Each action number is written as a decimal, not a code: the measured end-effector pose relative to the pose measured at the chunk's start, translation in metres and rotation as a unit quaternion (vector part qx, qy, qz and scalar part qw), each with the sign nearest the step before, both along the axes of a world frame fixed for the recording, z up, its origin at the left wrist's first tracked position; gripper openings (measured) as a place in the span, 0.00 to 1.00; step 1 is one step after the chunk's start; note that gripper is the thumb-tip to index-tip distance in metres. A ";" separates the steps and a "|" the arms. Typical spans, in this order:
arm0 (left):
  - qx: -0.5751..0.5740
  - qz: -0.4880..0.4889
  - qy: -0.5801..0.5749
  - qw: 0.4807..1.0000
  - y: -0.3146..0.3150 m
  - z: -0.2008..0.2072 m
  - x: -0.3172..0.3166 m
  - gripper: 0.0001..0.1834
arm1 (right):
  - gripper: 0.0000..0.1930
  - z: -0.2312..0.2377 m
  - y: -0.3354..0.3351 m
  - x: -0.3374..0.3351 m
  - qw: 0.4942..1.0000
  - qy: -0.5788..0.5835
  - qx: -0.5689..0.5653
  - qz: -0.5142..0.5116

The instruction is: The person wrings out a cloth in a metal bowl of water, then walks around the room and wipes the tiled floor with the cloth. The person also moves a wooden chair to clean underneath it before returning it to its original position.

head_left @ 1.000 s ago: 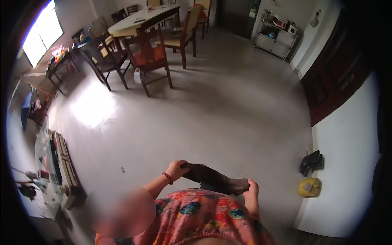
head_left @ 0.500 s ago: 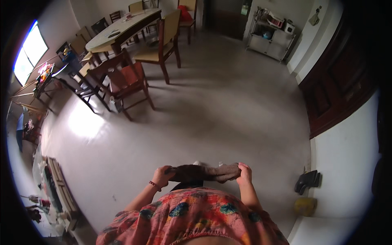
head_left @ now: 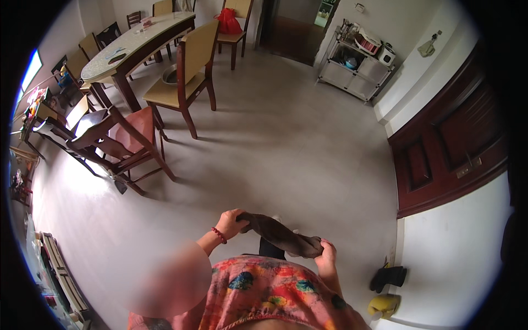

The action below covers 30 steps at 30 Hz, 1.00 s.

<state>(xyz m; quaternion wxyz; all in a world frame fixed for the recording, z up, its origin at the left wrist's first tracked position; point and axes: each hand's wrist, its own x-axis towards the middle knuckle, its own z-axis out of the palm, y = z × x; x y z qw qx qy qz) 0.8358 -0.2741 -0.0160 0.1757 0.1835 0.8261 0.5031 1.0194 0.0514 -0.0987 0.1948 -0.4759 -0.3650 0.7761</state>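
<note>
Underfoot: a pale grey floor (head_left: 286,148) fills the middle of the frame, smooth and faintly glossy.
Room: a long oval dining table (head_left: 137,41) runs across the upper left, with wooden chairs around it; one with a tan seat (head_left: 184,82) stands at its near side, and a dark red-brown chair (head_left: 118,140) sits at centre left.
Doors: a dark red-brown wooden double door (head_left: 456,148) takes up the right side, set in a white wall.
Containers: a white shelf unit (head_left: 357,71) at the upper right carries small kitchen items, too small to tell apart; a metal bowl (head_left: 169,74) lies on the floor under the table; a red bag (head_left: 228,23) rests on a chair at the top.
By the wall: dark shoes (head_left: 388,276) and a yellow object (head_left: 383,305) sit at the lower right.
Cloth: a dark brown piece of fabric (head_left: 280,234) stretches between both hands at lower centre, above a floral-patterned garment.
Left hand (head_left: 231,224): fingers closed around the upper end of the fabric; a red bead bracelet circles the wrist.
Right hand (head_left: 328,257): fingers gripping the lower end of the fabric.
</note>
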 end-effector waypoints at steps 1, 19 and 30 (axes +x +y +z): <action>-0.014 -0.004 0.004 1.000 0.012 -0.005 -0.016 0.17 | 0.08 -0.021 0.022 -0.011 0.999 0.026 -0.003 0.018; -0.083 0.164 -0.098 0.978 0.097 0.012 -0.331 0.19 | 0.11 0.012 0.143 -0.481 0.988 0.009 0.025 0.153; -0.004 0.128 -0.073 0.989 0.149 0.000 -0.568 0.17 | 0.12 0.035 0.199 -0.653 0.991 0.012 -0.023 0.135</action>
